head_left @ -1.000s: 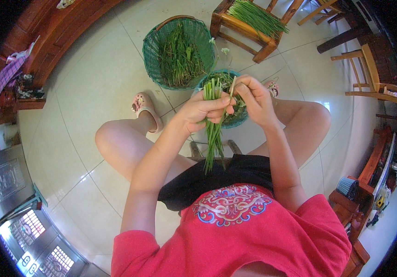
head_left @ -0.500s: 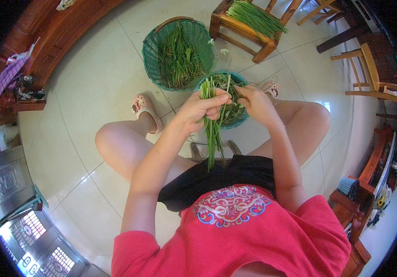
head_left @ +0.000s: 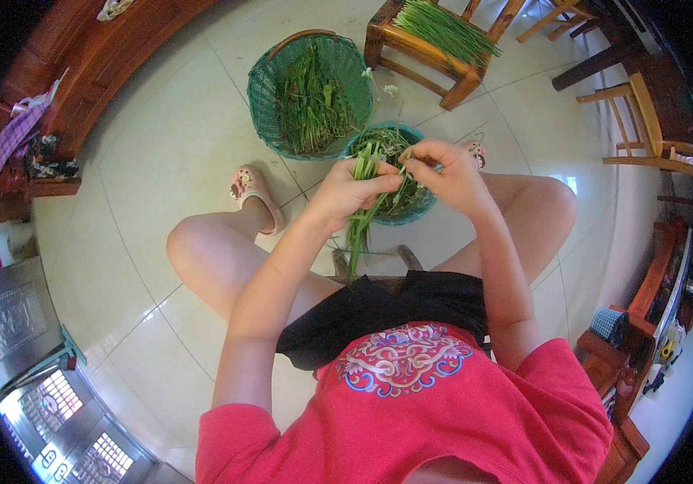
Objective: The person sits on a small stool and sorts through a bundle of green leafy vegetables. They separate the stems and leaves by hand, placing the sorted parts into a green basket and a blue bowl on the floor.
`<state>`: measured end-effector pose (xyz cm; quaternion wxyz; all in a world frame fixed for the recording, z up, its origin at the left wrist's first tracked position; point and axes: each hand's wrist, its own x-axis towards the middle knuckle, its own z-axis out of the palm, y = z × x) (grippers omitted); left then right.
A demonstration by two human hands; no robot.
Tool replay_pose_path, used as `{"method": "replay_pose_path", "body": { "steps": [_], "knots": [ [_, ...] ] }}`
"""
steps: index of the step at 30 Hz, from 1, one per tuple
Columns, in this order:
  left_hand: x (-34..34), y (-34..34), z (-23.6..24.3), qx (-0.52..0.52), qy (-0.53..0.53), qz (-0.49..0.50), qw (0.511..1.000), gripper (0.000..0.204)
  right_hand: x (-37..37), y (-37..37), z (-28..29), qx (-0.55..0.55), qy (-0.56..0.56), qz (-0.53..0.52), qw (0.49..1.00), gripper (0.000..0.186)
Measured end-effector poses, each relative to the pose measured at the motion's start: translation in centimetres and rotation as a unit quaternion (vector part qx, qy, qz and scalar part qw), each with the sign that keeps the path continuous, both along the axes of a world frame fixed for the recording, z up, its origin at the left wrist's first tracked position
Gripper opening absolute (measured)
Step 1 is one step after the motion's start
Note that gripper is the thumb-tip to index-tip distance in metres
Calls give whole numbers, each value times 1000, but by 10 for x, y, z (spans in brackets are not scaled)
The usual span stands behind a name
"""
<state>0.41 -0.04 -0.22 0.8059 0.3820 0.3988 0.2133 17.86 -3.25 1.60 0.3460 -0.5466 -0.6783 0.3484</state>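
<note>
My left hand [head_left: 348, 194] is closed around a bunch of garlic chives [head_left: 359, 234], whose long green leaves hang down toward my lap. My right hand [head_left: 451, 179] is just beside it, thumb and fingers pinched together at a thin chive stem by the left fingertips. Below both hands stands a small teal basket [head_left: 422, 211] holding loose stems and trimmings, partly covered by the hands. Beyond it to the left is a larger green woven basket [head_left: 261, 109] with a heap of uncleaned-looking chives [head_left: 314, 105] inside.
A wooden chair [head_left: 457, 86] at the far side carries a neat pile of chives [head_left: 443, 34]. Small white flower heads [head_left: 391, 90] lie near the large basket. My knees flank the small basket. More wooden chairs [head_left: 645, 121] stand to the right, dark wood furniture [head_left: 92, 68] to the left.
My right hand has drawn in closer to the left and now pinches at a stem beside it. The bunch in my left hand has tilted, its hanging ends swinging left.
</note>
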Motion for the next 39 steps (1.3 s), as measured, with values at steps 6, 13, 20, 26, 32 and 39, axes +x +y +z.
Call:
{"method": "replay_pose_path", "body": {
  "steps": [6, 13, 20, 26, 32, 39],
  "knots": [
    [-5, 6, -6, 67, 77, -16, 995, 16, 18, 10, -16, 313, -337, -107, 881, 13],
    [-7, 8, 10, -68, -66, 20, 995, 24, 22, 1, -21, -15, -344, -9, 939, 21],
    [-9, 5, 7, -101, -128, 13, 986, 22, -2, -6, -8, -160, 254, -75, 951, 25],
    [-8, 4, 11, -94, -137, -7, 986, 21, -20, -8, 1, -160, 363, -80, 914, 15],
    [-10, 6, 11, -77, -75, -33, 994, 23, -16, -1, -7, -132, 365, -228, 893, 13],
    [-7, 2, 15, -58, -49, 47, 996, 20, -25, -2, 5, -203, 304, -229, 902, 19]
  ]
}}
